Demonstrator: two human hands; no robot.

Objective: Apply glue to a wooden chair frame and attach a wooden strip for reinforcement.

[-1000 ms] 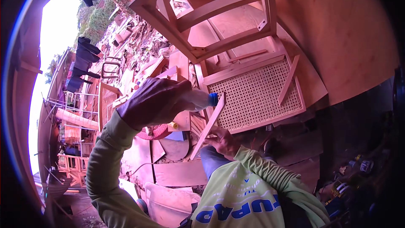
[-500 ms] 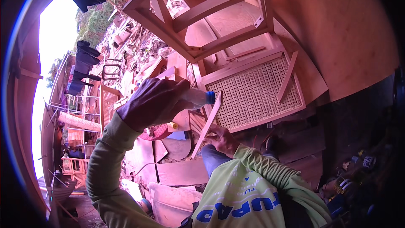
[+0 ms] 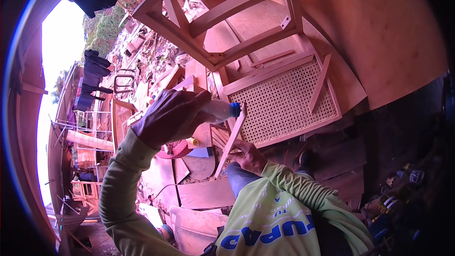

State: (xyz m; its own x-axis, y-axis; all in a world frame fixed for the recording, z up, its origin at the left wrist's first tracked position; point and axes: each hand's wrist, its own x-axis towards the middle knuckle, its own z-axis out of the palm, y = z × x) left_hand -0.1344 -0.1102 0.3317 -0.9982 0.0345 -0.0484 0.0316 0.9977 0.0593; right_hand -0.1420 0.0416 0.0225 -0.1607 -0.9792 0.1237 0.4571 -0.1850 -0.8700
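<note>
My left hand (image 3: 171,114) is wrapped round a clear plastic squeeze bottle (image 3: 217,111), tipped on its side with its blue cap (image 3: 234,109) pointing right. The cap meets the upper end of a slim wooden strip (image 3: 233,140), touching it or very close. My right hand (image 3: 252,156), low in front of my body, grips that strip, which stands slanted; some fingers are hidden behind it. Just beyond lies a wooden chair frame (image 3: 219,62) with a woven cane panel (image 3: 279,102). A second wooden strip (image 3: 321,84) rests across the panel's right side.
A large curved wooden sheet (image 3: 379,38) rises at the right. Wood offcuts and a red round piece (image 3: 174,149) lie left of the strip. Boards (image 3: 206,194) cover the ground near my legs. Dark clothes (image 3: 92,73) hang at the far left.
The strip's upper end has shifted slightly left, up against the bottle's cap. Both hands keep their holds, and the surroundings shift slightly in view.
</note>
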